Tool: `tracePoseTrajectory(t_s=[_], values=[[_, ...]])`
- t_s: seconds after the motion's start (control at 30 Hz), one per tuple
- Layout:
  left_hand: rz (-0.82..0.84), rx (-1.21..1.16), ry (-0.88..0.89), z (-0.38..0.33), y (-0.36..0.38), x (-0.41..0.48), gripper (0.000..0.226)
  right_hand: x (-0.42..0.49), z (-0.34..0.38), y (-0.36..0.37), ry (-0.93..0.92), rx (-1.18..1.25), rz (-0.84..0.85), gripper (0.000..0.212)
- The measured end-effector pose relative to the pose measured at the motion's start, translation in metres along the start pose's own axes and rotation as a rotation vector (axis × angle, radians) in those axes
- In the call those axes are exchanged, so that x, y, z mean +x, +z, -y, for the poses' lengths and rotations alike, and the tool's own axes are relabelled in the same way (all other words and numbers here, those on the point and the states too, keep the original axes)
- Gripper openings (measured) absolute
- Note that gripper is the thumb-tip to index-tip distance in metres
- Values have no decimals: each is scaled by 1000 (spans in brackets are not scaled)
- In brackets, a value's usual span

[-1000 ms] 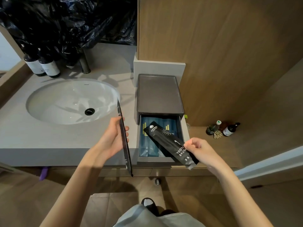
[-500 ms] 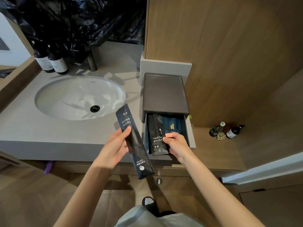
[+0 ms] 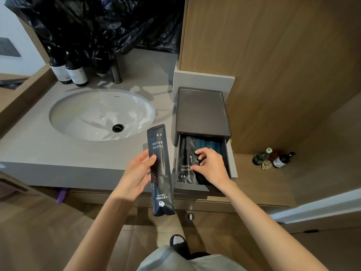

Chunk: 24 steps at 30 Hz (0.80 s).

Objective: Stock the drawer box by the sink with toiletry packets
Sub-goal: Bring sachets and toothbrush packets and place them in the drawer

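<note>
A dark grey drawer box [image 3: 202, 111] stands on the counter right of the sink [image 3: 101, 114], its drawer [image 3: 228, 157] pulled out toward me. A black toothbrush packet [image 3: 185, 163] lies along the drawer's left side, beside blue packets [image 3: 205, 145]. My right hand [image 3: 212, 167] is inside the drawer, fingertips resting on the packets with nothing gripped. My left hand [image 3: 138, 173] holds a second dark toothbrush packet [image 3: 161, 171] upright, just left of the drawer.
Two dark pump bottles [image 3: 68, 72] and a tap [image 3: 116, 74] stand behind the sink, under black plastic sheeting [image 3: 101, 22]. Small bottles [image 3: 273, 158] sit on the lower wooden shelf at the right. A wooden wall panel [image 3: 273, 55] rises behind the box.
My right hand laid its toothbrush packet in the drawer's left side and now presses on the contents. My left hand turned its packet to face me and brought it closer to the drawer.
</note>
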<state>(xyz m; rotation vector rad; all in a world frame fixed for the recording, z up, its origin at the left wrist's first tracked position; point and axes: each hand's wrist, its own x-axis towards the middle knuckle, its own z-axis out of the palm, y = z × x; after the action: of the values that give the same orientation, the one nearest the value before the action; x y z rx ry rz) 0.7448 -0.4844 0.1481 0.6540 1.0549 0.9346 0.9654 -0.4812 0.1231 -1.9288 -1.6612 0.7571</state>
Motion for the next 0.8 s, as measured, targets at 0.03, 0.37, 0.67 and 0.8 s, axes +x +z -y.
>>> tracePoseTrajectory(t_s=[0.03,0.37,0.67,0.8], values=[[3,1,2,0,0,0,27,2,-1,-4,-96,-111,39,59],[19,47,9,-4,3,3,26,35,4,-5,-268,-528,505,127],[52,60,17,-8,11,7,26,43,8,4,-197,-569,525,133],[-8,122,35,-10,21,10,23,41,10,-5,-185,-477,518,112]])
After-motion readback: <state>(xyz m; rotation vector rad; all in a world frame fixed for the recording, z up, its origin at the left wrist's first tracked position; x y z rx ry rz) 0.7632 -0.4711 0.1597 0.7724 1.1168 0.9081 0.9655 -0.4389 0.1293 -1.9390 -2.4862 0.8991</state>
